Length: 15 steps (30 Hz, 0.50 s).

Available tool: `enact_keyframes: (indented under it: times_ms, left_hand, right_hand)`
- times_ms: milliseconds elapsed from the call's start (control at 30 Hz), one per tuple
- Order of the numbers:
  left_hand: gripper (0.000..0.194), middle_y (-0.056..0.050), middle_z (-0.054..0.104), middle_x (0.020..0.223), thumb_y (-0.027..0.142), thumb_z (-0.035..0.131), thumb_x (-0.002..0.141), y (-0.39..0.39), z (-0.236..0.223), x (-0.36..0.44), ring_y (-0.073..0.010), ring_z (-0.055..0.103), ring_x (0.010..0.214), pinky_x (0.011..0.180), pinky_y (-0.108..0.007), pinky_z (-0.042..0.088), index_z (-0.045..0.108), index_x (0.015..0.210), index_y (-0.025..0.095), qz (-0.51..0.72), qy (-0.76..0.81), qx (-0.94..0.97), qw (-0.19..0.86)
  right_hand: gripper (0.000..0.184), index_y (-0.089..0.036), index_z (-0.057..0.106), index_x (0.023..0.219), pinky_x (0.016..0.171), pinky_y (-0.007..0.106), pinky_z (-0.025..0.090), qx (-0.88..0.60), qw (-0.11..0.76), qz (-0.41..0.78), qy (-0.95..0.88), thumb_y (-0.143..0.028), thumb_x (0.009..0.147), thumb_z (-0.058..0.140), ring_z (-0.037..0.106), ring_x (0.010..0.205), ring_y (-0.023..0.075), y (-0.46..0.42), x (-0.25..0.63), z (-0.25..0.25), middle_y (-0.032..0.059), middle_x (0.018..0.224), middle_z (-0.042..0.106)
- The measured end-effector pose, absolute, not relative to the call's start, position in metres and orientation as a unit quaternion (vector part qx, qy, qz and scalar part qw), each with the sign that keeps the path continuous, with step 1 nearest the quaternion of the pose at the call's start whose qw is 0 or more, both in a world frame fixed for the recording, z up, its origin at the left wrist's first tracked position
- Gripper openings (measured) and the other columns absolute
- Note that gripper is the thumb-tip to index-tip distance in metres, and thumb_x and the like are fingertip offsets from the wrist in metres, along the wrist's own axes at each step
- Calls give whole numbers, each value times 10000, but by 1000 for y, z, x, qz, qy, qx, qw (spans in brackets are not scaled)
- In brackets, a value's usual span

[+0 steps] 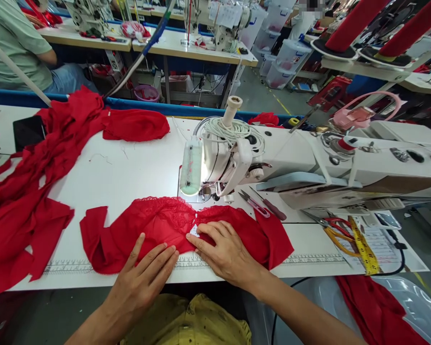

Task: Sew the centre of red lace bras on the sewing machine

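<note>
A red lace bra piece (pixel 153 218) lies spread on the white sewing table, its two cups meeting at a narrow middle. My left hand (pixel 147 273) rests flat on the lower edge of the left cup, fingers stretched and thumb apart. On the inner part of the right cup lies my right hand (pixel 226 249), fingers extended and slightly bent. Its thumb and forefinger touch beside a small white patterned piece (pixel 194 231) at the middle; part of that piece is hidden. Just behind the fabric stands the sewing machine head (pixel 219 163), its needle area lit.
Red fabric pieces (pixel 50 163) are heaped at the left, near a black phone (pixel 28 132). Thread snips (pixel 255 203) and a dark-handled tool (pixel 273 208) lie right of the needle. Scissors (pixel 339 235) and a yellow tape measure (pixel 364 249) sit farther right. A co-worker (pixel 14 48) sits beyond.
</note>
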<state>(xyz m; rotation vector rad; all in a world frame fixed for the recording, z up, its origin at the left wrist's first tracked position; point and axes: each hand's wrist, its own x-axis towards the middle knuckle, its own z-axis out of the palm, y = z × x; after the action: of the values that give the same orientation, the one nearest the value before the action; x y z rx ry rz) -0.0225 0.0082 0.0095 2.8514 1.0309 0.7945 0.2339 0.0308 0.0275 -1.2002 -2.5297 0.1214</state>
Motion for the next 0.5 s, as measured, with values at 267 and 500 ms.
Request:
enact_keyframes:
  times_ms: [267,500]
  left_hand:
    - [269,-46,749,914,258,566,982,20,24,-2,-200,676,860,1214,-669,132,674,1191,127,240,350,904,-47]
    - [356,-30,696,814,330,542,994,28,25,4,-196,599,774,1191,-712,9,669,1229,95,208,337,913,-95]
  right_hand:
    - [330,-255,621,1315,985,420,423,-425,168,46,-888,-248,990,568,550,1118,243,30,234,26,105,1219,636]
    - [323,-259,618,1323,980,417,432,-426,173,58,-886,-269,1015,520,544,1108,241,30,233,27,105,1220,638]
